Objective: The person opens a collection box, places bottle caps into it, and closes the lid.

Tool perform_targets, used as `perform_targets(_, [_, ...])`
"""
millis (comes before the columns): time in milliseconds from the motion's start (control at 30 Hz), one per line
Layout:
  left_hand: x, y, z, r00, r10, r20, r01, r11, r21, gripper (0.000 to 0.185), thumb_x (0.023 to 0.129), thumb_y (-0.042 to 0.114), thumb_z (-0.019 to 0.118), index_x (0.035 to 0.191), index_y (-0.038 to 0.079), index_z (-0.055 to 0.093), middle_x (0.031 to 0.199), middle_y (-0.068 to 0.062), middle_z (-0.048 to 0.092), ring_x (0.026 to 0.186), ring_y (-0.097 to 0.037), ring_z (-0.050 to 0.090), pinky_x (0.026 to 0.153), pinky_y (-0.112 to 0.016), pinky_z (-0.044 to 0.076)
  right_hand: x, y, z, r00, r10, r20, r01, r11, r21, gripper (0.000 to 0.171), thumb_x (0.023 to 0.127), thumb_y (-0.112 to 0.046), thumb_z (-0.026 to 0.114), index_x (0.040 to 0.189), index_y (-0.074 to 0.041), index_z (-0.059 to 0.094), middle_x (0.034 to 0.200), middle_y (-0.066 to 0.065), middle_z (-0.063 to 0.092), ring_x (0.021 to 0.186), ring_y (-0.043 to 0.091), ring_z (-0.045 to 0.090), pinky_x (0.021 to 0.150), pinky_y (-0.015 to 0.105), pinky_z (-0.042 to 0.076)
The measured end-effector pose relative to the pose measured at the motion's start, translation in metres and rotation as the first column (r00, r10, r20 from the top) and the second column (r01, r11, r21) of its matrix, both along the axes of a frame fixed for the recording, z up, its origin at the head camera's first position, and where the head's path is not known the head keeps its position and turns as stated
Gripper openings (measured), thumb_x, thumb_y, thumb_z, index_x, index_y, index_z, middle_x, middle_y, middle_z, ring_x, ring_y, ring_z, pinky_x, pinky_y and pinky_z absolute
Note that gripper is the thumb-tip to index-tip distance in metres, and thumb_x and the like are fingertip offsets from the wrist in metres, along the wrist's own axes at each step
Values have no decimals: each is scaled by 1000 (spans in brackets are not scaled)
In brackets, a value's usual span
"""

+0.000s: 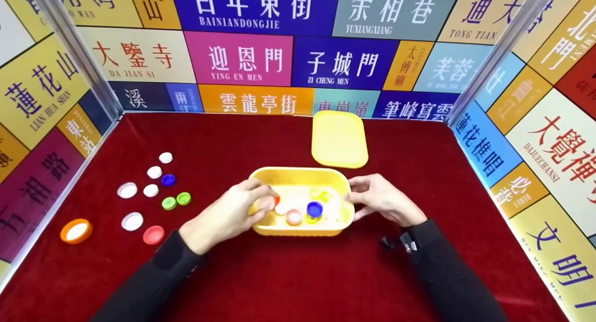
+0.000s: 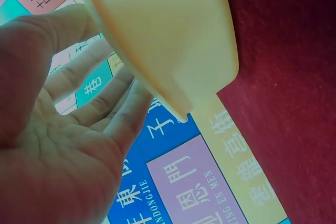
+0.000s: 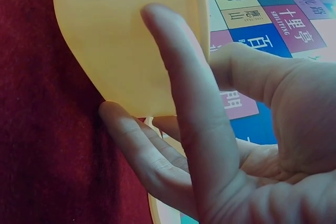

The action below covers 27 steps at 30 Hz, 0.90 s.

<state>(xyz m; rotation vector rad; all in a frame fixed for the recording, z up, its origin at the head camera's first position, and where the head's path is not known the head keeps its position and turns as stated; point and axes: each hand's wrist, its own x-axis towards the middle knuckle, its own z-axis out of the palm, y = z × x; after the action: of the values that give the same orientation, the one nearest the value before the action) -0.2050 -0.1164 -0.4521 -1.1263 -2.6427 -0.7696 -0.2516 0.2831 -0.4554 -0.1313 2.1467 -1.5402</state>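
A yellow plastic box [image 1: 298, 172] stands mid-table on the red cloth, with several bottle caps inside, among them a blue cap [image 1: 314, 209] and a pink-rimmed one [image 1: 294, 216]. My left hand [image 1: 233, 215] reaches over the box's left rim and pinches a pale cap [image 1: 266, 204] at its fingertips. In the left wrist view the palm [image 2: 68, 145] faces the box wall [image 2: 157, 35], which hides the fingertips. My right hand [image 1: 382, 198] grips the box's right end. Its thumb [image 3: 184, 93] lies on the outer wall [image 3: 115, 40], with the fingers below.
The yellow lid [image 1: 339, 138] lies flat behind the box. Loose caps are scattered at the left: white [image 1: 127, 190], blue [image 1: 168, 179], green [image 1: 169, 203], red [image 1: 153, 235] and a larger orange one [image 1: 76, 231]. Printed sign panels wall in the table on three sides.
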Motion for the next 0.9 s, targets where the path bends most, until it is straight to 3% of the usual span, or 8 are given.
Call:
perform_targets(267, [1,3,0,1000,1,-20,-1,1000,10,30,103,13,89,131,7,80,125,-14,74,111,-28,75,102,-42,69,0,1,-1,1000,0,6,0,1000,-10,52,105,-4,78,155,7,68,140,32,77,102,30,86,79,42,74])
perform_targets(567, [-3,-3,3,999,45,-25,-45,999,16,25,106,15,87,130,13,81,129,-11,74,114,-27,73,103,-40,69,0,1,-2,1000,0,11,0,1000,-6,51,106,-3,77,155,7,68,142,33,76,102,29,86,79,43,74])
perform_targets(767, [-18,-13,7,996,88,-5,-88,994,71,27,107,12,84,134,9,82,129,-14,76,115,-33,77,106,-45,68,0,1,0,1000,5,1,-5,1000,-12,50,106,-4,77,153,7,69,139,32,77,101,30,86,79,43,74])
perform_targets(900, [-33,-27,8,987,160,6,-160,984,83,27,108,13,82,135,10,83,130,-12,78,120,-34,78,113,-48,66,-1,1,-1,1000,9,-2,-9,1000,-11,49,105,-5,78,152,7,70,137,31,78,100,29,86,79,42,74])
